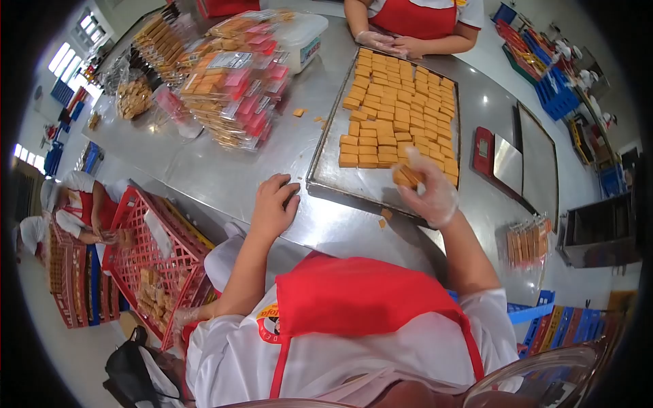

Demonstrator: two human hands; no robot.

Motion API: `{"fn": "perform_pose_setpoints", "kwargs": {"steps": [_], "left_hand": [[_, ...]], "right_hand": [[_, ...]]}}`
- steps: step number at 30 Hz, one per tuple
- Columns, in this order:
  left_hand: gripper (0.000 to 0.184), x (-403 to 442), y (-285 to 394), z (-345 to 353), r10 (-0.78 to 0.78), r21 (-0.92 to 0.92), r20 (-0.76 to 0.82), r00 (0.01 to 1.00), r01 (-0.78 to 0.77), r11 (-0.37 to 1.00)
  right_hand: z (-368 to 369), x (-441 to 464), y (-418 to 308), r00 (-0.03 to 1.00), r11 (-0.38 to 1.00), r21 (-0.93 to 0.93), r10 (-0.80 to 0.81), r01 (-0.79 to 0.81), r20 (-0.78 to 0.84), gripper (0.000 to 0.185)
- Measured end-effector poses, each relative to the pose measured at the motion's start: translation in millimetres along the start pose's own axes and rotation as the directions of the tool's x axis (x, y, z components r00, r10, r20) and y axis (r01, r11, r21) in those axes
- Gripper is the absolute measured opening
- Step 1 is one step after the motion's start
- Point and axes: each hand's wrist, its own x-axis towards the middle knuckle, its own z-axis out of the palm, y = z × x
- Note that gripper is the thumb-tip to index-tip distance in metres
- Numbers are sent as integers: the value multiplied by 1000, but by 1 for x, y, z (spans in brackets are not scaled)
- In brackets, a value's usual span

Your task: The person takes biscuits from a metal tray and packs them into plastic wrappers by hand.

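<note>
Biscuit pieces [406, 177]: several, gripped in gloved right hand [437, 195], over near right part of tray [335, 179], beside biscuit rows [394, 102]. Left hand [275, 205]: nothing visibly held, fingers loosely bent on surface [221, 170], farther from rows.

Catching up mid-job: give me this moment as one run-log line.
left hand: resting on table | right hand: gloved, grip on biscuits above tray | scale: right of tray
</note>
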Motion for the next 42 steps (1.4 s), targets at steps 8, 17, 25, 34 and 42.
{"fn": "perform_pose_setpoints", "kwargs": {"steps": [8,17,25,34,42], "left_hand": [[20,-10,-14,-5,-85,-200,-110,990,62,978],[18,-16,-16,-5,-174,-288,-141,975,127,949],[17,-15,-14,-9,-139,-278,-131,981,99,956],[16,-17,-17,-7,-172,-311,-113,979,130,941],[14,-16,-11,-7,-234,-332,-118,965,184,925]], "right_hand": [[53,70,-26,937,976,-181,172,-120,304,34],[70,67,-15,958,966,-256,44,32,284,36],[65,86,-32,886,956,-293,155,-23,436,31],[67,74,-31,880,994,-97,11,40,475,35],[62,66,-6,891,929,-280,-100,243,443,52]]}}
